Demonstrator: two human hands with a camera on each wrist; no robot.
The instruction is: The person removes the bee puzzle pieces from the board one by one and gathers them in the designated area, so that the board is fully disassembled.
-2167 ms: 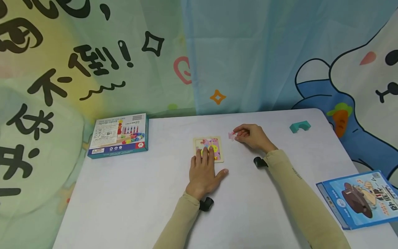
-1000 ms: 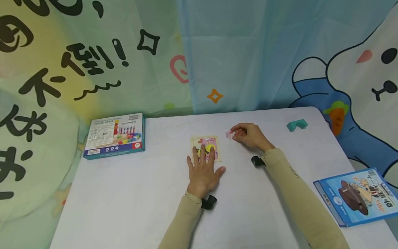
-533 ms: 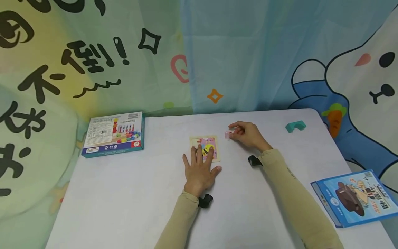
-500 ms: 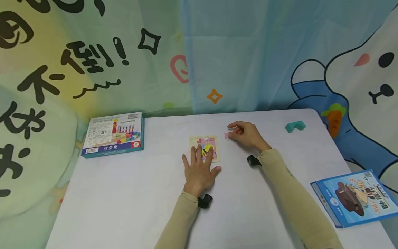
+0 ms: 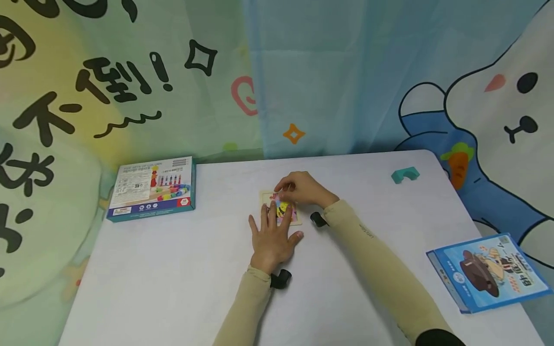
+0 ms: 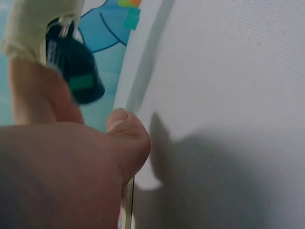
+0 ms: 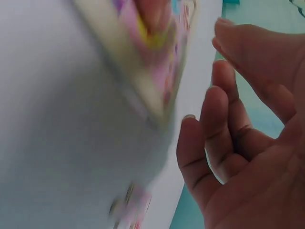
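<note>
My left hand lies with spread fingers over the lower part of a small framed jigsaw puzzle showing a yellow bee on pink. In the left wrist view, its thumb stands out beside the puzzle's edge. My right hand hovers at the puzzle's upper right, fingers loosely bent. Nothing shows between its fingertips in the right wrist view. A blurred pink puzzle piece lies on the table beside the frame there; in the head view the right hand hides it.
A boxed toy set lies at the table's back left. A teal arch block sits at the back right, and a blue box rests by the right edge. A printed cloth backdrop hangs behind the table.
My right hand has let go of the pink piece and moved left over the puzzle's upper right. The left hand stays on the puzzle. The head view has shifted slightly.
</note>
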